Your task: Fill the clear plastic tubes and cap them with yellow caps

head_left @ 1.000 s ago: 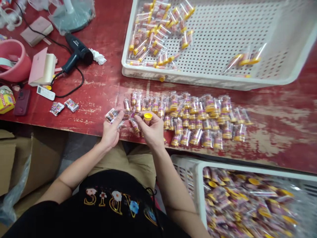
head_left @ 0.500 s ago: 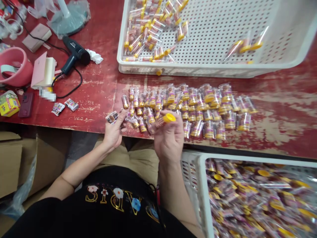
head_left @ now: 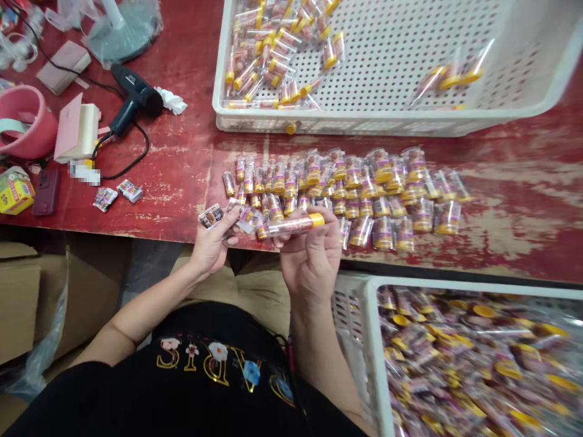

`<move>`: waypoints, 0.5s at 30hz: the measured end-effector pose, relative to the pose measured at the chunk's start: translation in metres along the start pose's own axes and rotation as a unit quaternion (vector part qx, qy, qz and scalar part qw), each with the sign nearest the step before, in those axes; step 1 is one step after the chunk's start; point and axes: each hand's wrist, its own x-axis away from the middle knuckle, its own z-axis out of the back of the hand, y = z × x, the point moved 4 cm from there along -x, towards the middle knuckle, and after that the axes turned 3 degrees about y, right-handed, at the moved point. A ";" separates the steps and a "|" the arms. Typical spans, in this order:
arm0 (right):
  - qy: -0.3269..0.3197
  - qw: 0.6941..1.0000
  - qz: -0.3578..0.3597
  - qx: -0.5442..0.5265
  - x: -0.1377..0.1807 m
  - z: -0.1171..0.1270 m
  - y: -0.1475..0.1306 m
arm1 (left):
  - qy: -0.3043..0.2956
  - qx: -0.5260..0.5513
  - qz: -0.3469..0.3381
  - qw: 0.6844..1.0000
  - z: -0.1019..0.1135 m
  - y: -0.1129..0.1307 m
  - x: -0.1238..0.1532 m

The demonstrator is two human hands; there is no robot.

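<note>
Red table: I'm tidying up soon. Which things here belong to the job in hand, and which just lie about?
Part of the job, it seems:
capped tube in the right hand
printed packet in the left hand
rows of small packs
upper crate
lower crate

Apparently just lying about:
pink notebook
phone
crumpled tissue

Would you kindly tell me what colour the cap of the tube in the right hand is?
The cap is yellow; the head view shows it best.

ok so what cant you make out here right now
Head view:
Print on card in left hand: too small, blurred.
Underside of tube in right hand: faces away.
Upper crate, far side: cut off by top edge.
Lower crate, near end: cut off by bottom edge.
</note>
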 end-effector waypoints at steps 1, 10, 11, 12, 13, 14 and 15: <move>0.006 1.000 -0.014 -0.016 0.000 0.001 0.000 | -0.002 0.003 0.006 1.000 0.000 0.000 -0.001; 0.028 0.999 -0.029 -0.025 0.002 0.010 0.004 | 0.021 0.030 0.015 0.999 0.006 -0.002 -0.009; 0.031 0.999 -0.026 -0.024 0.002 0.011 0.004 | 0.024 0.036 0.022 0.999 0.007 -0.003 -0.010; 0.035 0.999 -0.025 -0.022 0.002 0.012 0.003 | 0.028 0.042 0.032 0.998 0.008 -0.004 -0.011; 0.036 0.999 -0.028 -0.022 0.002 0.012 0.003 | 0.031 0.048 0.041 0.998 0.009 -0.004 -0.012; 0.033 0.998 -0.041 -0.022 0.001 0.013 0.004 | 0.032 0.053 0.047 0.997 0.009 -0.005 -0.013; 0.024 0.997 -0.065 -0.019 0.001 0.012 0.006 | 0.032 0.057 0.046 0.997 0.009 -0.005 -0.013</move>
